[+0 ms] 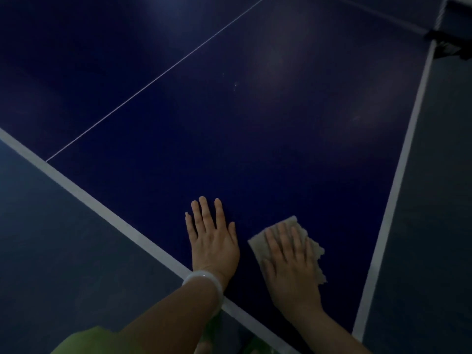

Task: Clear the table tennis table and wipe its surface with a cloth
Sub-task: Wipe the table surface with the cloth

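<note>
Near the corner of the dark blue worktop (pixel 255 123), the right hand (pixel 291 261) lies flat with fingers spread, pressing a pale cloth (pixel 314 249) onto the surface. Just beside it, the left hand (pixel 213 236), a white bracelet (pixel 204 279) on its wrist, rests open and empty, palm down. Farther off, a thin white line (pixel 158 76) crosses the top.

table tennis table (pixel 255 136): dark blue, white lines, bare | cloth (pixel 315 254): beige, frayed, flat near table's corner
</note>
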